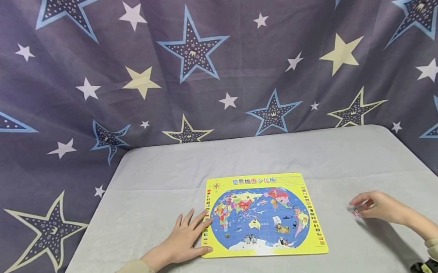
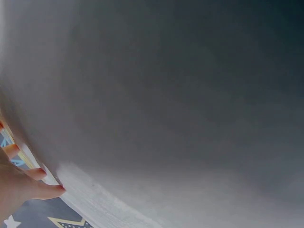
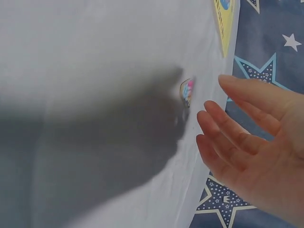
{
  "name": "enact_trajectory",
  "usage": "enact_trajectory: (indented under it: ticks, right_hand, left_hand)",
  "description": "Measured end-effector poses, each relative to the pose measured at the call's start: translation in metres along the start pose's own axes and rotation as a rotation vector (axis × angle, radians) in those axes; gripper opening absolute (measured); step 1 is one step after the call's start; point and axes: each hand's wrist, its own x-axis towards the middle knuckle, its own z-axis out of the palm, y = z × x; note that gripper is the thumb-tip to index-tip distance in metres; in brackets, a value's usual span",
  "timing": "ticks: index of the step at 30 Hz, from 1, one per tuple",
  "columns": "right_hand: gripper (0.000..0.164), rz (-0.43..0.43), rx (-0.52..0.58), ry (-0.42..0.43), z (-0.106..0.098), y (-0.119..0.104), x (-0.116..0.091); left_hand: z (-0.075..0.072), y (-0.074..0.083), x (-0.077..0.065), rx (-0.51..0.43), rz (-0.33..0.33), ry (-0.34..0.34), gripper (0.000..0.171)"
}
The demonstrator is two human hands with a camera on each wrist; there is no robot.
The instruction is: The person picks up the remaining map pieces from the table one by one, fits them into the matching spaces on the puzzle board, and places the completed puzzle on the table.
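A yellow-bordered children's world map board (image 1: pixel 262 233) lies flat on the table, a blue oval map printed across its middle. My left hand (image 1: pixel 188 238) rests at its left side with fingers spread, fingertips on the yellow border. In the left wrist view, only some of the left fingers (image 2: pixel 46 191) show at the lower left. To the right of the board, my right hand (image 1: pixel 384 208) hovers low over a small colourful piece (image 3: pixel 186 93). The right wrist view shows its fingers loosely bent with nothing between them, a gap separating fingertips and piece.
The table (image 1: pixel 147 174) is covered in light grey cloth. Behind it and along both sides hangs a dark curtain (image 1: pixel 233 34) printed with stars. The right arm casts a broad shadow around the small piece.
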Motion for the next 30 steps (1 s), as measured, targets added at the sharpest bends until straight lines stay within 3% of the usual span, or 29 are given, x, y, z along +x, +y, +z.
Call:
enact_trajectory:
  ticks: [18,30]
  right_hand:
    - [0.025,0.052,-0.065,0.009,0.006,0.011,-0.002]
    - [0.022,0.138,-0.136,0.011,0.008,0.013,-0.001]
  left_hand:
    - [0.000,-0.001,0.000,0.010,-0.002,0.001,0.072]
    - [0.001,-0.001,0.000,0.006,-0.011,-0.008,0.073]
